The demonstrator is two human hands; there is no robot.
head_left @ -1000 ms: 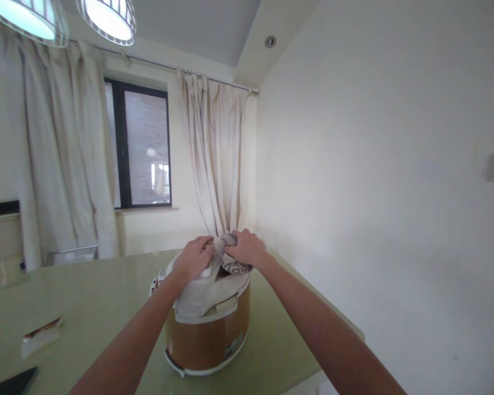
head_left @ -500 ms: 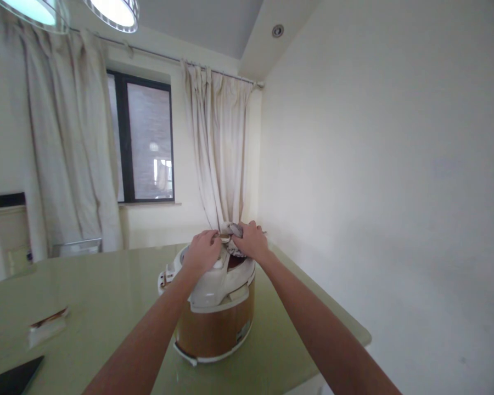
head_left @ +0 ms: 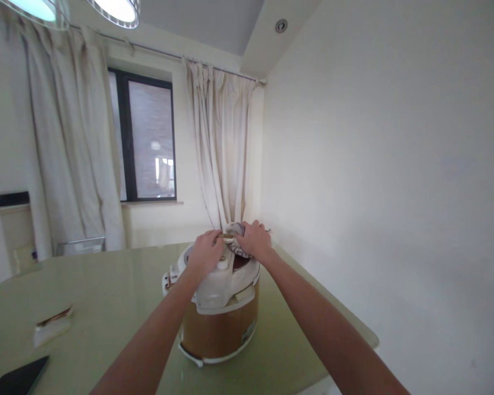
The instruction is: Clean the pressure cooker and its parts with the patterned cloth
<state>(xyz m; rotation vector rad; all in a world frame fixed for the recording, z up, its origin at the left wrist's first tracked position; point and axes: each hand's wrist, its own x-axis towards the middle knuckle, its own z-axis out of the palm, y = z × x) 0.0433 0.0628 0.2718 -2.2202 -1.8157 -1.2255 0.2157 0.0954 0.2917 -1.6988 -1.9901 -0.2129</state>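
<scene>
A brown and white rice cooker (head_left: 220, 332) stands on the table, its white lid (head_left: 214, 288) closed on top. My left hand (head_left: 207, 251) lies over the lid's left and far part, fingers curled down on it; the fingertips are partly hidden. In my right hand (head_left: 255, 240) is a grey-white patterned cloth (head_left: 239, 246), bunched and pressed against the right far part of the lid. A dark red-brown patch of the lid shows just below the cloth.
The pale green table (head_left: 119, 296) carries a small whitish packet (head_left: 52, 328) and a dark flat object (head_left: 18, 376) at the left. A white wall (head_left: 354, 181) runs along the right side. Beyond the table are curtains (head_left: 220, 148) and a window (head_left: 152, 140).
My right hand has shifted the cloth over the lid, and more of the dark patch shows. My left hand stays on the lid. The view has tilted slightly, moving the cooker up and right.
</scene>
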